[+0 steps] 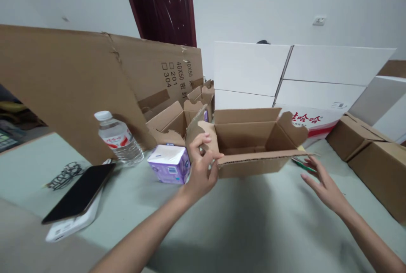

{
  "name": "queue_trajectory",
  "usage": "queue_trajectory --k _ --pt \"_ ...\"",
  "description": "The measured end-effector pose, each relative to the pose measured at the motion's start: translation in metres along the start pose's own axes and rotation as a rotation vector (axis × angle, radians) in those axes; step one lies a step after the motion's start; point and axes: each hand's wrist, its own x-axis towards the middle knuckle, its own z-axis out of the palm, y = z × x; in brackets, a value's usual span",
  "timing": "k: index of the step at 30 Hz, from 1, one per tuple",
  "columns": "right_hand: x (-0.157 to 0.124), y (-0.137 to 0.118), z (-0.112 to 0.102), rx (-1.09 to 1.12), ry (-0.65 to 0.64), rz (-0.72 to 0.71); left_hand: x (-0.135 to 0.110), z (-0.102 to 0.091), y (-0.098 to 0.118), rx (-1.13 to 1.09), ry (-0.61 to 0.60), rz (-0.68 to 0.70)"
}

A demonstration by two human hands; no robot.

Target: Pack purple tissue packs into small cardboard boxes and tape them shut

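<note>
Item under inspection: an open brown corrugated carton (250, 142) at centre frame, standing on a pale green worktop (133, 222). All top flaps are raised and spread, with none folded in. The visible interior shows bare cardboard and no contents.

Left hand (201, 169): grip closed on the carton's left end flap (194, 131), with the fingers curled around its edge. The carton therefore lies directly in this grip. Right hand (323, 184): open, fingers spread, just beside the carton's right corner; contact cannot be confirmed. A thin green strip (303, 164) lies near its fingertips, partly hidden by the carton.

Left of the carton, a purple-wrapped tissue pack (169, 165) stands close to the left hand. Further left are a clear water bottle (119, 140), a tangled black cable (65, 176) and a black smartphone (79, 192) lying across a white device (71, 226).

Behind, at upper left, stands a large flat cardboard sheet (63, 87) printed with "40X50". Smaller open cartons (169, 121) sit in front of it. White carton panels (285, 70) stand at upper right. Two closed brown cartons (372, 159) occupy the right edge.
</note>
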Motion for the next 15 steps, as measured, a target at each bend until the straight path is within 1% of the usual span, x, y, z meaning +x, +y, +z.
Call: queue_trajectory --k 2,4,6,7,8,9,10,11,12,13,14,15 --pt "-0.019 -0.026 -0.01 0.22 -0.1 -0.023 -0.012 -0.001 0.013 -0.042 -0.043 -0.001" --pt "-0.038 -0.046 -0.016 0.358 -0.164 -0.028 -0.024 -0.001 0.022 -0.079 -0.124 0.009" --pt "-0.055 -0.058 -0.018 0.368 -0.188 -0.033 -0.036 -0.003 0.028 -0.087 -0.196 0.022" --pt "-0.061 -0.06 -0.018 0.359 -0.189 -0.03 -0.041 -0.007 0.028 -0.064 -0.189 0.016" --pt "-0.067 -0.06 -0.018 0.349 -0.191 -0.02 -0.045 -0.012 0.027 -0.021 -0.137 -0.02" --pt "-0.071 -0.059 -0.017 0.346 -0.189 -0.006 -0.048 -0.019 0.023 0.039 -0.045 -0.095" --pt "-0.075 -0.057 -0.017 0.351 -0.186 0.01 -0.05 -0.026 0.016 0.114 0.065 -0.206" --pt "-0.078 -0.056 -0.018 0.362 -0.19 0.027 -0.05 -0.034 0.007 0.189 0.168 -0.347" --pt "-0.08 -0.054 -0.018 0.376 -0.199 0.041 -0.049 -0.041 -0.005 0.254 0.228 -0.506" --pt "-0.082 -0.054 -0.019 0.391 -0.208 0.051 -0.048 -0.047 -0.019 0.304 0.226 -0.643" --pt "-0.083 -0.054 -0.021 0.404 -0.214 0.057 -0.047 -0.051 -0.032 0.323 0.183 -0.761" --pt "-0.084 -0.055 -0.022 0.412 -0.216 0.066 -0.046 -0.054 -0.044 0.316 0.14 -0.843"
